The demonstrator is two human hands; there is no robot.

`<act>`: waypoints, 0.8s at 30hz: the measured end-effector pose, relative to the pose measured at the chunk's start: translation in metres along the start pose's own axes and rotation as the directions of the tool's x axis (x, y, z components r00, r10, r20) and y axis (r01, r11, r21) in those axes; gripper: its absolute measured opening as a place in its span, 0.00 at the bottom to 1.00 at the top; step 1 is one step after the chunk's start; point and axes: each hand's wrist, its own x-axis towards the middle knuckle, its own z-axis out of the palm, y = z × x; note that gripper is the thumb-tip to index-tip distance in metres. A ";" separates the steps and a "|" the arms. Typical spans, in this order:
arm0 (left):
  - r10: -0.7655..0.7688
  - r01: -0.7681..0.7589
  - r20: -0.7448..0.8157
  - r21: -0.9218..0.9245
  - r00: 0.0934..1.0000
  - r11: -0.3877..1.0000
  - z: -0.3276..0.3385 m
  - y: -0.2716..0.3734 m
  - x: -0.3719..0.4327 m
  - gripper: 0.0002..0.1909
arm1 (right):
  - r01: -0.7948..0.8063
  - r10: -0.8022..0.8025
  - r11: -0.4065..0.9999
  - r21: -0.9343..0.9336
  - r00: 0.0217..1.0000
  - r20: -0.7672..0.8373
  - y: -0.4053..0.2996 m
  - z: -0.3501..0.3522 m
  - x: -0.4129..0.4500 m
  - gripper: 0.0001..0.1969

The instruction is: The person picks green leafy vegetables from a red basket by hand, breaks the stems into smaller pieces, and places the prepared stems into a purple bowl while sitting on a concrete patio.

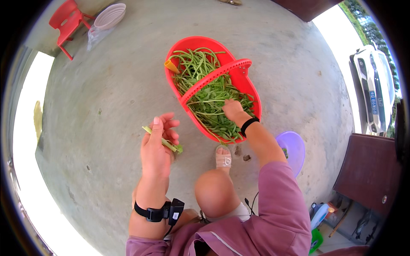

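Note:
My left hand (156,150) is raised over the floor, left of the red plastic basket (252,89). It holds a short bundle of pale green stems (169,144) between the thumb and the curled fingers. Inside the basket, my right hand (233,109) reaches into leafy greens (221,126), its fingers closed on some of them; the fingertips are partly hidden. Long green beans (198,60) fill the far end. A perforated red handle (214,76) arches over the basket's middle. The hollow end of an orange-yellow object (171,66) sticks out near the left rim.
A purple basin (299,150) stands right of the basket, partly behind my right arm. A red chair (69,22), a pale round basin (110,16) and a plastic bag (97,36) are at the far left. A dark brown cabinet (365,172) stands at right.

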 end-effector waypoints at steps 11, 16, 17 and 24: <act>0.052 -0.084 0.107 0.322 0.993 0.943 0.019 -0.014 -0.006 0.13 | 0.081 -0.170 0.279 0.957 0.985 -0.034 0.009 -0.143 -0.137 0.10; 0.024 -0.090 0.181 0.364 0.983 0.927 0.046 -0.017 -0.011 0.13 | 0.076 -0.256 -0.035 0.997 0.963 -0.082 -0.011 -0.187 -0.182 0.09; 0.014 -0.096 0.250 0.320 0.968 0.943 0.049 -0.016 -0.012 0.13 | 0.073 -0.258 -0.035 0.997 0.963 -0.080 -0.016 -0.191 -0.186 0.09; 0.065 -0.115 0.311 0.145 0.948 0.983 0.056 -0.015 -0.008 0.08 | 0.102 -0.133 -0.186 0.977 0.983 -0.128 -0.038 -0.196 -0.201 0.09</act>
